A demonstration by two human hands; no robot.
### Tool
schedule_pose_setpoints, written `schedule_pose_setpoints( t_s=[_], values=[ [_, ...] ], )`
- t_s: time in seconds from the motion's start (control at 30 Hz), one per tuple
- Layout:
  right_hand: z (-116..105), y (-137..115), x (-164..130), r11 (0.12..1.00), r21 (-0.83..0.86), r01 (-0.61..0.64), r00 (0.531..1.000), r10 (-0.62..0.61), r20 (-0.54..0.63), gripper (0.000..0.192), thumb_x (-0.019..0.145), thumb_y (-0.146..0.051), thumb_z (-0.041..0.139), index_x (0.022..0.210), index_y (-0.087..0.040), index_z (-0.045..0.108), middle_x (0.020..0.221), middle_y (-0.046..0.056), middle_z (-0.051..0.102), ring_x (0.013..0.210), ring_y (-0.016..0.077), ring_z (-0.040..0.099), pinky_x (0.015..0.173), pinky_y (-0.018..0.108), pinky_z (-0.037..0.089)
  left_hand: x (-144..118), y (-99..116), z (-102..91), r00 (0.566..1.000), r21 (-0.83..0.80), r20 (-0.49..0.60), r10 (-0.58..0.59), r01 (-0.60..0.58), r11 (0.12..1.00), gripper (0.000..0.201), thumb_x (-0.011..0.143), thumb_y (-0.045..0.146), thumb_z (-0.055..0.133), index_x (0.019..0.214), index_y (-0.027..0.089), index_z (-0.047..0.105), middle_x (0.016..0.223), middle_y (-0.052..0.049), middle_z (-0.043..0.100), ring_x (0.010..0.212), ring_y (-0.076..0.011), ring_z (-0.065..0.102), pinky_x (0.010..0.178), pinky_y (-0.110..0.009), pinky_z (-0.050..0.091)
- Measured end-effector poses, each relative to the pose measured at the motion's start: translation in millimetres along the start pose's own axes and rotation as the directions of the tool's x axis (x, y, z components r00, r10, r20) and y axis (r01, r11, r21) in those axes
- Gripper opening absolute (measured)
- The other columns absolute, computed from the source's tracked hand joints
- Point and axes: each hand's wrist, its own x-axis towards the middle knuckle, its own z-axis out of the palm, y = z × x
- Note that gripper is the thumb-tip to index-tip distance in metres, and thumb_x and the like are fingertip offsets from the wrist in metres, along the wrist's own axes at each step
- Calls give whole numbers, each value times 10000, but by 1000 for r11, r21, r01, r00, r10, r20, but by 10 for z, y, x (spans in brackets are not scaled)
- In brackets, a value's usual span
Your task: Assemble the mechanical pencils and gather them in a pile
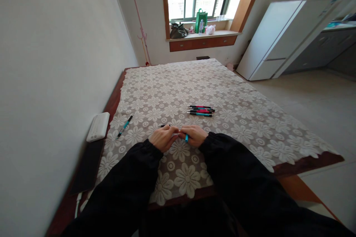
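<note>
Over the near part of the lace tablecloth, my two hands meet fingertip to fingertip. My right hand is closed around a short blue pen barrel, whose end pokes out below the fingers. My left hand is closed in a pinch; a small pale piece shows between the fingertips of both hands, too small to name. A dark pen part shows just behind my left hand; whether it is held or lies on the cloth I cannot tell. Beyond my hands lies a group of several pens, black with red or teal.
One teal and black pen lies apart on the left. Along the wall are a white power bank and a dark flat object with a white cable. Farther off stand a pink coat rack and a white fridge.
</note>
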Motion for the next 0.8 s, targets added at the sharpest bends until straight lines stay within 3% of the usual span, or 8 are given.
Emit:
schedule_pose_setpoints(
  t_s=[0.4,0.8],
  values=[
    [7,4,-6,1000,2,-21,1000,21,-4,271,1010,-347,451,837,-193,593,773,39,652,702,161,587,633,263,346,10,5,14,998,21,-56,-13,14,1000,181,997,330,418,1032,215,553,879,-31,650,842,-177,661,767,-301,528],
    [33,12,-16,999,1,-36,999,36,1,221,1004,-345,470,984,-199,636,796,44,683,704,170,624,630,261,365,6,4,7,996,13,-72,-50,51,999,215,991,373,437,1038,216,577,873,-32,635,813,-173,664,773,-295,533]
  ],
)
